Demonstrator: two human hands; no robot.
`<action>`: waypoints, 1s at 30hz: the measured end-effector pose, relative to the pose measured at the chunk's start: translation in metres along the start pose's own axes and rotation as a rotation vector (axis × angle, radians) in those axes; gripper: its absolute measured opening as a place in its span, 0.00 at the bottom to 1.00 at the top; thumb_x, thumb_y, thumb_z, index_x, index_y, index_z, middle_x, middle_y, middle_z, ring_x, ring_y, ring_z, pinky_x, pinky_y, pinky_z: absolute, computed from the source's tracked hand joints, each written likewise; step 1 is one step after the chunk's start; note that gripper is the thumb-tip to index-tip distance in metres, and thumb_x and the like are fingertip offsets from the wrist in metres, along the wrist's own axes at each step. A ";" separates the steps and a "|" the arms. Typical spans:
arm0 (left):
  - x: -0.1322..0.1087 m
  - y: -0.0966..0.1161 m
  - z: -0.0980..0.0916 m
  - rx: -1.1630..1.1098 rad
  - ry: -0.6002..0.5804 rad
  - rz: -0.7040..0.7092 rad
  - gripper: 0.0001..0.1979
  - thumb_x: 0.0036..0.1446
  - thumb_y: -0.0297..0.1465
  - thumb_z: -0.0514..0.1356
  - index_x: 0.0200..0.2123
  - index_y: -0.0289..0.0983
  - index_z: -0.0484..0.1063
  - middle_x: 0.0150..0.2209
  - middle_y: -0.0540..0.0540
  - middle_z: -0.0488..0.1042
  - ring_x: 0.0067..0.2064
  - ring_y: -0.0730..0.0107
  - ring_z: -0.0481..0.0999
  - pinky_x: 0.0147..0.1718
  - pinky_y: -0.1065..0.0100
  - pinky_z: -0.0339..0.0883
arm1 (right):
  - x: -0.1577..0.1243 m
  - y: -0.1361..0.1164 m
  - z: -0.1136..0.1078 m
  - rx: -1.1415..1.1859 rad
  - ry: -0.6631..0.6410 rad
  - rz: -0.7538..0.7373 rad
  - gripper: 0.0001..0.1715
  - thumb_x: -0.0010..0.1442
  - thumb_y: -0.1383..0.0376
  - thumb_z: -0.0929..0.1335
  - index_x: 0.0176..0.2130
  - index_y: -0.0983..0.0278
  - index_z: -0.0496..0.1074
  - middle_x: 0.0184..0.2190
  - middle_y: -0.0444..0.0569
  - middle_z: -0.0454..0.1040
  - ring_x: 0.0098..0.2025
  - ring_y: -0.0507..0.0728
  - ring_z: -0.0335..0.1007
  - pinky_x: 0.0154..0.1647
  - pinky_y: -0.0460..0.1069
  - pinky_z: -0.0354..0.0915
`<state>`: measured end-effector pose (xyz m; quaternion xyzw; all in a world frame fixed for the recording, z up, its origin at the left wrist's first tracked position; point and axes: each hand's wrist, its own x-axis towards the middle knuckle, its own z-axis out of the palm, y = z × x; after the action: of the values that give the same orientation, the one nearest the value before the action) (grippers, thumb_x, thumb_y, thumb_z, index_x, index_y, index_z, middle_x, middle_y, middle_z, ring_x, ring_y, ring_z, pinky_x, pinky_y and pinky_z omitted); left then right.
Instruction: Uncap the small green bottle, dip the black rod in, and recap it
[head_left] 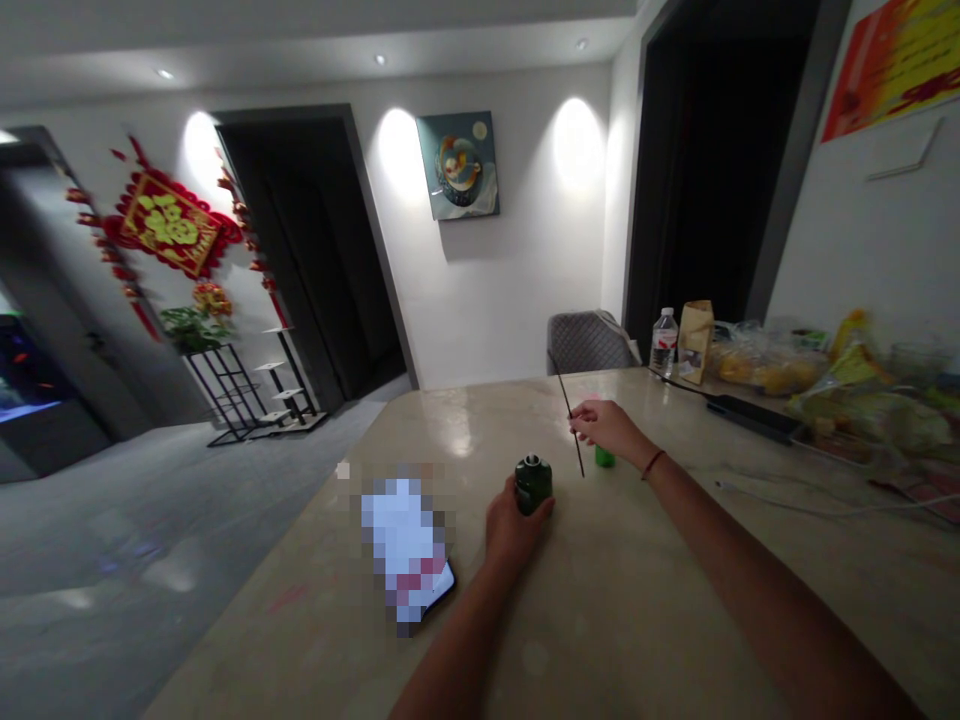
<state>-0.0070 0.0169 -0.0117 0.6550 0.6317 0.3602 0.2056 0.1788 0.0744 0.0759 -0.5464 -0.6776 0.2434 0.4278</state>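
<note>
A small dark green jar [533,483] stands upright mid-table [637,620], clasped from behind by the left hand [512,530]. Just beyond, the right hand [611,428] pinches a thin dark stick [570,415] — tilted, tip above the jar — with a bright green cap [604,457] beside it and a phone [435,590] lying to the left.

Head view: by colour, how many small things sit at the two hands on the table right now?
Dark green: 1, the jar gripped by the left hand.
Bright green: 1, the cap beside the right hand.
Black: 1, the stick pinched in the right hand.
Total: 3.
</note>
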 end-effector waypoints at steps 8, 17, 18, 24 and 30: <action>0.000 -0.001 0.001 0.018 0.002 0.009 0.29 0.44 0.45 0.58 0.48 0.40 0.60 0.41 0.44 0.72 0.40 0.67 0.71 0.38 0.70 0.59 | -0.012 -0.037 -0.014 0.322 0.137 -0.079 0.11 0.48 0.60 0.64 0.29 0.67 0.66 0.26 0.51 0.75 0.24 0.49 0.67 0.23 0.44 0.62; -0.001 -0.002 0.001 -0.041 0.001 0.018 0.30 0.43 0.44 0.59 0.50 0.40 0.59 0.42 0.44 0.72 0.40 0.67 0.71 0.39 0.70 0.60 | -0.021 -0.047 0.003 0.318 0.185 -0.264 0.12 0.50 0.59 0.65 0.30 0.66 0.67 0.28 0.51 0.75 0.30 0.53 0.70 0.30 0.46 0.64; -0.001 -0.002 0.001 -0.042 0.001 0.019 0.30 0.43 0.45 0.59 0.50 0.40 0.59 0.42 0.44 0.72 0.40 0.67 0.71 0.38 0.70 0.60 | -0.022 -0.047 0.007 0.283 0.181 -0.266 0.11 0.50 0.60 0.65 0.30 0.66 0.67 0.28 0.50 0.75 0.31 0.53 0.71 0.31 0.46 0.64; 0.000 -0.004 0.003 -0.032 0.001 0.023 0.30 0.44 0.44 0.59 0.50 0.40 0.59 0.42 0.43 0.72 0.41 0.66 0.71 0.38 0.70 0.60 | -0.020 -0.033 0.030 0.104 0.077 -0.206 0.07 0.50 0.63 0.64 0.29 0.65 0.68 0.27 0.48 0.74 0.29 0.52 0.70 0.30 0.45 0.63; -0.001 0.001 0.000 -0.030 -0.013 0.007 0.29 0.43 0.44 0.59 0.49 0.40 0.60 0.42 0.44 0.72 0.40 0.66 0.72 0.38 0.70 0.60 | -0.013 -0.014 0.040 -0.044 -0.019 -0.172 0.09 0.49 0.62 0.64 0.26 0.66 0.70 0.25 0.48 0.74 0.29 0.52 0.69 0.30 0.45 0.62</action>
<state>-0.0066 0.0160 -0.0113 0.6563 0.6227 0.3660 0.2183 0.1380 0.0638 0.0626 -0.4933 -0.7312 0.1959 0.4285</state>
